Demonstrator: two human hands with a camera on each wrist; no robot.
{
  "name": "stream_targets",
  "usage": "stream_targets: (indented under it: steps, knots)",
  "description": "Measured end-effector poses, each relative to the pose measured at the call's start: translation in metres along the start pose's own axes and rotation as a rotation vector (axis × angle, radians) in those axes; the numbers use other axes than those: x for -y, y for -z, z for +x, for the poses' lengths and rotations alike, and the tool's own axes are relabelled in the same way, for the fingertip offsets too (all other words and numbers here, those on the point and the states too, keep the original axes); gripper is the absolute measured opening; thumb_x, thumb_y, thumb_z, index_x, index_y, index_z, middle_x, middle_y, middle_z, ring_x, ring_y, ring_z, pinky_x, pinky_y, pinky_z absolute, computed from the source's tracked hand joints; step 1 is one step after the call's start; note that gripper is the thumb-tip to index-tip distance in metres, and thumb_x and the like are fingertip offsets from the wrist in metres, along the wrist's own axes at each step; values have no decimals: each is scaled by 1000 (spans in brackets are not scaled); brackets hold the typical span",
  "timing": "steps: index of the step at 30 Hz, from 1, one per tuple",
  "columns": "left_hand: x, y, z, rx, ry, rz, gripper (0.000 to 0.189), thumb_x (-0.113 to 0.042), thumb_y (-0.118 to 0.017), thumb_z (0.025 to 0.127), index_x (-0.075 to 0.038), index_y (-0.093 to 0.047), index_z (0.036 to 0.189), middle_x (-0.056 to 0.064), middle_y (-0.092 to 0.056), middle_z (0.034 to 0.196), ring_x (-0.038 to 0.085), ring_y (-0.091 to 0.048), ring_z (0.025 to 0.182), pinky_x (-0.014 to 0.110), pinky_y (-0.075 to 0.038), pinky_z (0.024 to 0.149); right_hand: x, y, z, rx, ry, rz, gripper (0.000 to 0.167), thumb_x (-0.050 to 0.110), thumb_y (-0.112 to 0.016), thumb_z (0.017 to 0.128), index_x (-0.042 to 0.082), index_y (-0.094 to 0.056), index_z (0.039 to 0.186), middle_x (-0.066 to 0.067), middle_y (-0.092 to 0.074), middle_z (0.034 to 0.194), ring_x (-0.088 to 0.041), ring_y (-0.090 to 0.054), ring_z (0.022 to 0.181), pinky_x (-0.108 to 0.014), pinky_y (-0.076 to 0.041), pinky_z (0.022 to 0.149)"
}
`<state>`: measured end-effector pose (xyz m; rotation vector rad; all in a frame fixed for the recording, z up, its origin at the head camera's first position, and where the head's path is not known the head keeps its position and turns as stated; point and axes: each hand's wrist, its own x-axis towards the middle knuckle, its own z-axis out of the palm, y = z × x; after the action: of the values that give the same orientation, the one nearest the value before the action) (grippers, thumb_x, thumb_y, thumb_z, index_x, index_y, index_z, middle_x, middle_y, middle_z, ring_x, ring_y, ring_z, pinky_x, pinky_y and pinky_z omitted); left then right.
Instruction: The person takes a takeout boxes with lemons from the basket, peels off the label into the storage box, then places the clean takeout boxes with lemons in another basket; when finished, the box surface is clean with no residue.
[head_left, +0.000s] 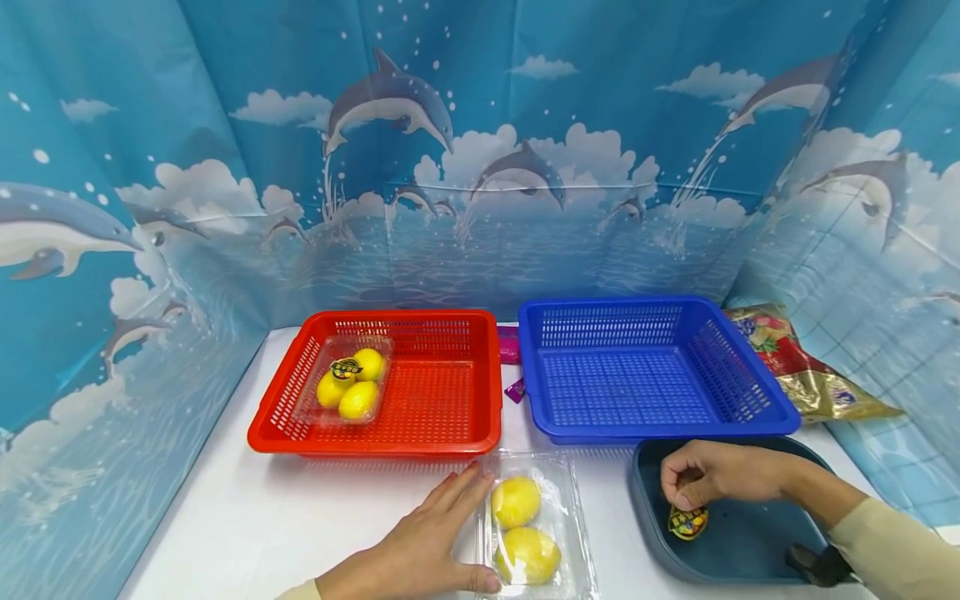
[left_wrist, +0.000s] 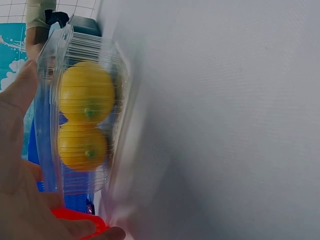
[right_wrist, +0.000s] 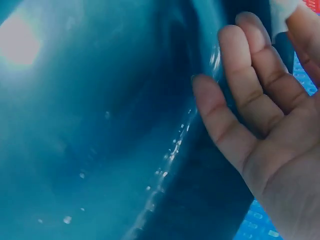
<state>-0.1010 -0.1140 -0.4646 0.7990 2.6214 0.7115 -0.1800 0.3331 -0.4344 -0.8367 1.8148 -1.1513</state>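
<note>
Two yellow lemons [head_left: 527, 554] sit in a clear plastic box [head_left: 568, 500] on the table. My left hand [head_left: 420, 533] rests at the left side of this box, fingers spread and fairly straight; in the left wrist view the lemons [left_wrist: 86, 95] show through the ribbed box wall. Over the dark teal basin [head_left: 651, 533], my right hand [head_left: 712, 475] pinches a small black and yellow label [head_left: 687, 522] between thumb and forefinger. In the right wrist view a bit of something white [right_wrist: 282, 19] shows at the fingertips of the right hand [right_wrist: 270, 105].
A red basket [head_left: 431, 400] holds another clear box with three lemons [head_left: 358, 400] and a label. To its right stands a blue basket [head_left: 622, 383]. A gold and red bag [head_left: 817, 375] lies beyond that, and pink packets [head_left: 509, 346] lie between the baskets.
</note>
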Motion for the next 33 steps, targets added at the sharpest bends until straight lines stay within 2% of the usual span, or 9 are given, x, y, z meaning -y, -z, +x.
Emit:
stream_targets:
  steps: [8,12,18,23,25,33]
  knots:
    - [0,0,0,6,7,1,117,-81,-66,75,-33,-8,165,-4,-8,172,39,-21,154,68,-36,110,-5,5,11,107,3,-17,8,3,-59,98,-2,-65,99,-22,-55,83,-1,-53,73,-21,-47,63]
    - [-1,2,0,26,21,-2,117,-79,-67,75,-34,-7,165,-4,-7,173,38,-20,155,67,-35,112,-8,5,16,145,-16,-24,7,4,-61,97,-1,-66,99,-15,-59,82,0,-53,72,-19,-48,65]
    - [-3,4,1,46,36,3,117,-79,-66,76,-35,-5,165,-3,-6,173,36,-18,155,66,-33,114,-8,6,21,127,5,-61,8,7,-64,97,1,-68,98,-15,-62,82,2,-55,72,-18,-49,66]
    - [-3,4,2,43,30,19,117,-80,-66,76,-34,-6,165,-2,-7,173,36,-19,155,65,-34,113,-12,6,23,112,-6,-47,11,9,-65,97,0,-69,98,4,-65,85,2,-57,74,-18,-51,67]
    - [-3,4,1,38,21,30,117,-80,-65,76,-32,-7,165,-1,-8,173,37,-20,155,65,-35,113,-14,5,24,108,-10,-31,11,9,-65,97,-1,-70,98,7,-65,87,1,-58,74,-18,-52,67]
    - [-3,5,2,52,42,5,117,-79,-66,76,-35,-5,165,-2,-6,173,36,-17,156,67,-34,113,-19,4,28,79,-32,-1,10,7,-68,93,-2,-72,96,7,-63,79,2,-52,66,-16,-44,60]
